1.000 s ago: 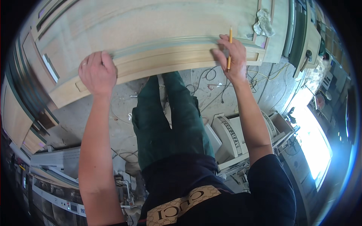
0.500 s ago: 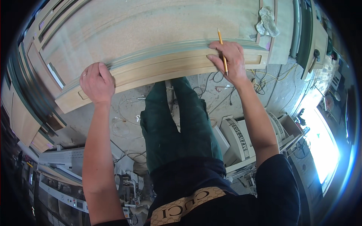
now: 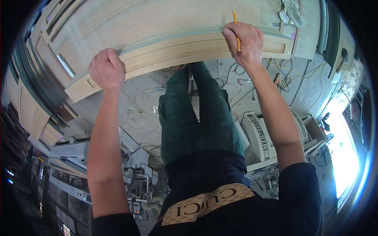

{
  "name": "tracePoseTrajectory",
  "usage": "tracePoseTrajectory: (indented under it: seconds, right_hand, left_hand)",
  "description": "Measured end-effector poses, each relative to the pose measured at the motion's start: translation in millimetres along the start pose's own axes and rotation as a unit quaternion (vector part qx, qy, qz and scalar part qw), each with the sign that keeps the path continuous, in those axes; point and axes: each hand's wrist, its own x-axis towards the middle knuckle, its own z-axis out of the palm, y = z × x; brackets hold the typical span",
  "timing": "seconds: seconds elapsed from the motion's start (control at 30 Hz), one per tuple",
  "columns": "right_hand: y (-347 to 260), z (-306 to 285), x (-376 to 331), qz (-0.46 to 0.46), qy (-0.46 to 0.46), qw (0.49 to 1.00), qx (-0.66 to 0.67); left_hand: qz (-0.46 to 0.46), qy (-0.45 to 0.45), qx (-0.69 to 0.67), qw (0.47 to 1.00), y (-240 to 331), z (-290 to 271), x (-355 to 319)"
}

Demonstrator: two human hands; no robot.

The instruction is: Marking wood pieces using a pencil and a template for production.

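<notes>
Across the upper part of the head view runs a long pale wooden piece (image 3: pixel 177 52), with a shallow recessed shape at each end and blue-green strips (image 3: pixel 177 33) along its far side. My left hand (image 3: pixel 106 70) is closed over its left end, knuckles up, thumb tucked against the fingers. Toward the other end, my right hand (image 3: pixel 247 42) curls its fingers over the far edge with the thumb nearer me. A yellow pencil (image 3: pixel 238 46) is tucked in that same hand, its tip pointing away from me. The undersides of both grips are hidden.
Beyond the piece lies a broad pale panel (image 3: pixel 169 17) with a crumpled whitish cloth (image 3: pixel 292 13) at its right. Framed panels (image 3: pixel 23 98) stand at left. Cables (image 3: pixel 289 78) trail over the floor. A white machine (image 3: pixel 256 135) stands right of my legs.
In the picture, both hands and the wooden piece sit higher and slightly more to the right, as does the background. My right hand's fingers have closed further over the far edge.
</notes>
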Motion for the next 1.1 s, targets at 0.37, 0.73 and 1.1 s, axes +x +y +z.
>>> tracePoseTrajectory:
  seconds: [0.37, 0.73, 1.1]
  right_hand:
    - [-1, 0, -3, -0.038, 0.018, 0.998, -0.049]
    - [-14, -1, 2, -0.014, 0.046, 0.999, 0.015]
    - [-13, 2, 4, -0.017, 0.04, 0.998, 0.039]
  left_hand:
    - [-0.023, -0.022, -0.037, 0.999, 1, 1, -3]
    - [0.014, 0.024, -0.045, 0.999, 16, 9, -8]
    - [0.019, 0.066, -0.079, 0.995, 95, 34, -9]
